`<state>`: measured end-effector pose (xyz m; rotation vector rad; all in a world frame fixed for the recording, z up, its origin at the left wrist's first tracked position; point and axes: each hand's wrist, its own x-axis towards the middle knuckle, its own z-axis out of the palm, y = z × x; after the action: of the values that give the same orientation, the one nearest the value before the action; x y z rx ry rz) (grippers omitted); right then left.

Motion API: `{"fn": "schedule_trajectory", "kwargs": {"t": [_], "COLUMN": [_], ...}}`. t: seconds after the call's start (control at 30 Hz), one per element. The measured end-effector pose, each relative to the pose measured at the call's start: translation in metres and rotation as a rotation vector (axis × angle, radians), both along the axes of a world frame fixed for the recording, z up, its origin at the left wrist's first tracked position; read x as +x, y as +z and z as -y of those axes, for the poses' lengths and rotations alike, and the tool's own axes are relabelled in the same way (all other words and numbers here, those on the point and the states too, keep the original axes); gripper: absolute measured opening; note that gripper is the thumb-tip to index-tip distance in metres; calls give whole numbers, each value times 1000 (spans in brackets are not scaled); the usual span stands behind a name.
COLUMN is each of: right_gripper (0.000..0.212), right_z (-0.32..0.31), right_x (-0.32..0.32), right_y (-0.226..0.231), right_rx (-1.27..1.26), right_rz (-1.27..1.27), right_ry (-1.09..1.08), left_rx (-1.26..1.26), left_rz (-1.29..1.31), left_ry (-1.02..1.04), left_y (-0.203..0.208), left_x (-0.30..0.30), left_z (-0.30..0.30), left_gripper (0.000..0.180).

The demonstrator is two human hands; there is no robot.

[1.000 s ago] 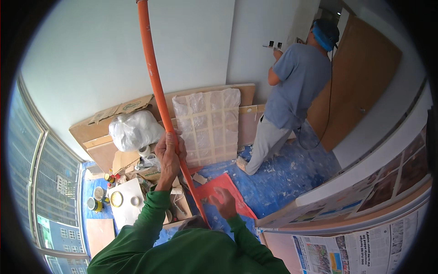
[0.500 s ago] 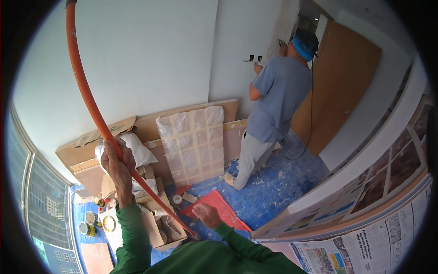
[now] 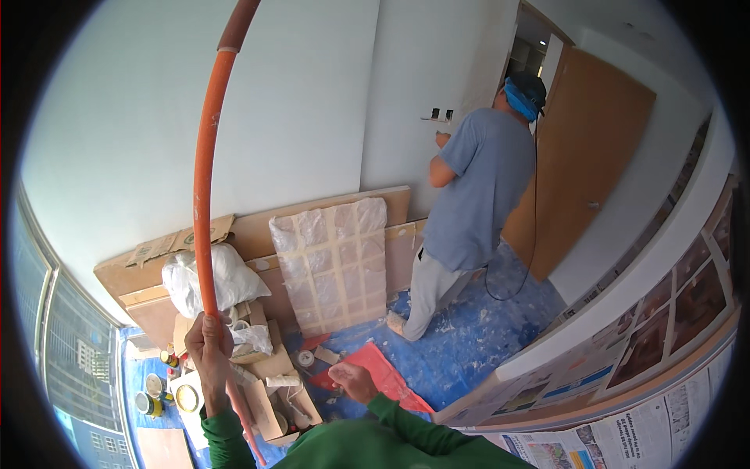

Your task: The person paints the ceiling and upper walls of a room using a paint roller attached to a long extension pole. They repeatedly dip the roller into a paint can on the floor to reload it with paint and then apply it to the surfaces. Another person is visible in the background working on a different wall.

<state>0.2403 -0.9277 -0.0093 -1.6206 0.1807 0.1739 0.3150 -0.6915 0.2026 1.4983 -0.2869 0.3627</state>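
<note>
A long orange pole with a darker brown upper section runs up out of view in front of the pale wall. My left hand is wrapped round its lower part, fingers closed. Below that grip, the pole's lower end slants down past an open cardboard box toward the bottom of the view. My right hand hangs apart from the pole, over the red sheet on the floor. Its fingers look curled in, with nothing visible in them.
A co-worker in a grey-blue shirt faces the wall near the wooden door. A plastic-wrapped panel and boards lean on the wall. Paint cans and a white bag stand at left. Blue sheeting covers the floor.
The pole has swung rightward and stands more upright. My left hand has moved lower with it. My right hand's fingers have curled in. The co-worker's raised hand is out of sight.
</note>
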Motion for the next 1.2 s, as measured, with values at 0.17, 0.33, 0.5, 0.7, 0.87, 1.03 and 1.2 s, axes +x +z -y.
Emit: {"fn": "schedule_trajectory", "kwargs": {"t": [0.17,0.33,0.5,0.7,0.87,1.03,1.2], "right_gripper": [32,45,58,57,36,26,25], "right_z": [2,13,15,-7,-36,-68,-96], "right_x": [13,37,66,85,92,116,156], "right_y": [-12,22,44,59,33,14,18], "right_rx": [112,213,571,930,919,921,958], "right_rz": [-19,-69,-48,-7,-145,-162,-151], "right_ry": [74,209,225,222,50,-73,-197], "left_rx": [-31,125,174,208,227,422,609], "left_rz": [-235,-424,-645,-836,-916,-915,-984], "left_ry": [-5,62,62,49,22,27,52], "left_y": [-41,-79,-112,-141,-147,-155,-164], "left_x": [-36,-83,-121,-142,-133,-136,-149], "left_z": [6,5,24,37,28,-14,-78], "left_gripper": [38,32,36,37,36,38,43]}}
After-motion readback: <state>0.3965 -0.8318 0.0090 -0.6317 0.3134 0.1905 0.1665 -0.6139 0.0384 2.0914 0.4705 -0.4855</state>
